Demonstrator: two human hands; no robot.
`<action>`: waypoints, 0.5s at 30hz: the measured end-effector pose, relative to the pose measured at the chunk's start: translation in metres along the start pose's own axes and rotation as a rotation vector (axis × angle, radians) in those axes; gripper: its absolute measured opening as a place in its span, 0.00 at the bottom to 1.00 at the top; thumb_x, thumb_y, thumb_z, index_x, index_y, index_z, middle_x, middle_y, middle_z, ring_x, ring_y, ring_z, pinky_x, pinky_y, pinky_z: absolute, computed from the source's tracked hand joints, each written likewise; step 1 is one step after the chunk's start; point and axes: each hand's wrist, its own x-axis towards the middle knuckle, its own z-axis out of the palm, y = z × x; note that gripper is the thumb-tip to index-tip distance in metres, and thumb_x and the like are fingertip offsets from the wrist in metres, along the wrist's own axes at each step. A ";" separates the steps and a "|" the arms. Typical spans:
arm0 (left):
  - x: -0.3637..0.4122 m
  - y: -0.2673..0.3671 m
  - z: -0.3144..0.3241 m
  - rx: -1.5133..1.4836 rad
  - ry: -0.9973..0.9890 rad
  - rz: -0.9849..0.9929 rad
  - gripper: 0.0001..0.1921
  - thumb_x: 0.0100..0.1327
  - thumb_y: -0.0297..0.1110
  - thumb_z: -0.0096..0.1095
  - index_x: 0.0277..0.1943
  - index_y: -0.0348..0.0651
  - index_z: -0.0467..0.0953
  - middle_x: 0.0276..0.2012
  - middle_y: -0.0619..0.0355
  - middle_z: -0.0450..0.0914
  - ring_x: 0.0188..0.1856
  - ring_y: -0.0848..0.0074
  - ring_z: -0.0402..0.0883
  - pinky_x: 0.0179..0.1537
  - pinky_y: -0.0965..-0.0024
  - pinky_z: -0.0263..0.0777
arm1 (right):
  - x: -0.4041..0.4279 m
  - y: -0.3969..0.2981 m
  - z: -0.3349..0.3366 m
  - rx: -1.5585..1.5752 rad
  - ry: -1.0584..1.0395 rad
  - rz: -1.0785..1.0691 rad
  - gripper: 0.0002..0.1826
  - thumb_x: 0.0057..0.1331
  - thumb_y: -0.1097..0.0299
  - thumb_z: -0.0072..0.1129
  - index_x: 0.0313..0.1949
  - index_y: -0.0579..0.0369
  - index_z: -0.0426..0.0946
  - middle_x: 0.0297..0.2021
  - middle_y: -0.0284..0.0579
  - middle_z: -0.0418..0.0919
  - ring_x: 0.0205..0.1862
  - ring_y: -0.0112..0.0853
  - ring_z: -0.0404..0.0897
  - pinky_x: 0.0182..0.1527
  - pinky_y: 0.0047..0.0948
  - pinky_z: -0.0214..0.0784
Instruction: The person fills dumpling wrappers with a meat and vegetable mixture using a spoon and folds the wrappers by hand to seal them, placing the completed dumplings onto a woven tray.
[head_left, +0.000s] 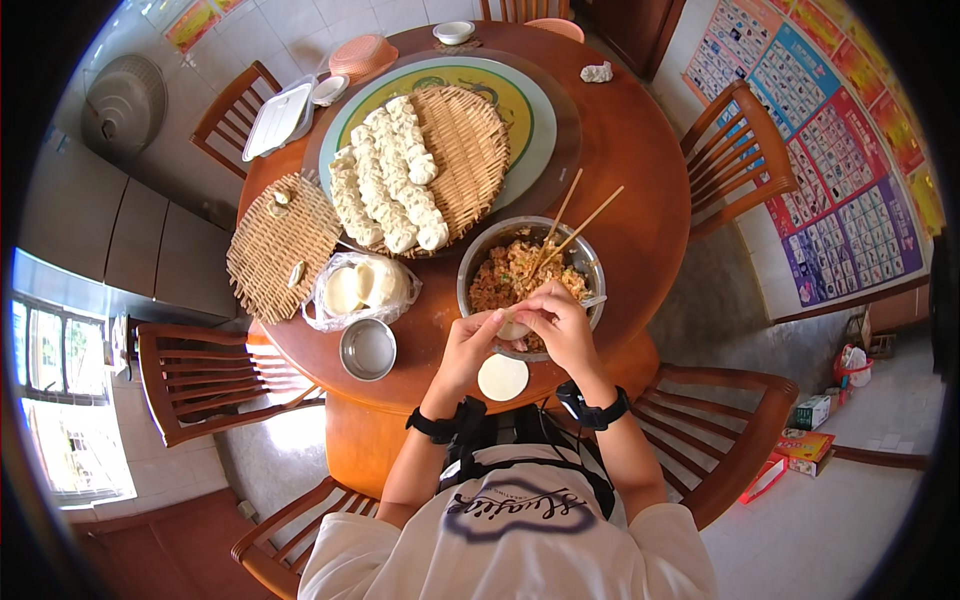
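Note:
My left hand (472, 341) and my right hand (556, 321) pinch the edges of a dumpling wrapper (513, 328) between them, over the near rim of a metal bowl (466, 259). Chopped filling (499, 270) fills the bowl, and a pair of wooden chopsticks (589, 220) stands in it. A spoon handle (594, 301) shows at the bowl's right rim. One round wrapper (503, 377) lies flat on the table edge below my hands. To the left are a plastic bag of round wrappers (343, 291) and a small metal cup (368, 349). What the held wrapper contains is mostly hidden.
A round woven tray (469, 150) with rows of dumplings rests on the turntable (541, 150). Another woven mat (262, 251) holds a few pieces at the left. White containers (279, 120), a pink basket (364, 58) and a small bowl (453, 32) stand farther back. Wooden chairs (739, 157) surround the table.

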 end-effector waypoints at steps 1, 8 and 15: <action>0.000 0.003 0.004 0.000 0.000 0.000 0.19 0.67 0.39 0.46 0.49 0.31 0.72 0.35 0.57 0.78 0.37 0.79 0.77 0.36 0.77 0.71 | 0.000 0.000 0.000 -0.048 -0.017 0.015 0.06 0.54 0.75 0.60 0.32 0.62 0.77 0.27 0.38 0.69 0.29 0.25 0.71 0.31 0.22 0.63; 0.003 0.000 0.001 0.203 0.002 -0.023 0.16 0.64 0.34 0.52 0.47 0.29 0.73 0.32 0.56 0.79 0.31 0.78 0.77 0.34 0.77 0.71 | -0.002 0.005 -0.002 -0.185 -0.068 -0.092 0.04 0.57 0.74 0.58 0.31 0.61 0.75 0.29 0.38 0.70 0.29 0.24 0.70 0.31 0.21 0.63; 0.002 -0.001 0.002 -0.006 0.094 0.010 0.15 0.63 0.34 0.53 0.46 0.31 0.74 0.33 0.57 0.79 0.30 0.81 0.77 0.31 0.81 0.70 | -0.004 0.004 -0.003 0.165 0.008 0.095 0.06 0.58 0.74 0.57 0.35 0.60 0.75 0.32 0.36 0.73 0.29 0.20 0.72 0.30 0.16 0.64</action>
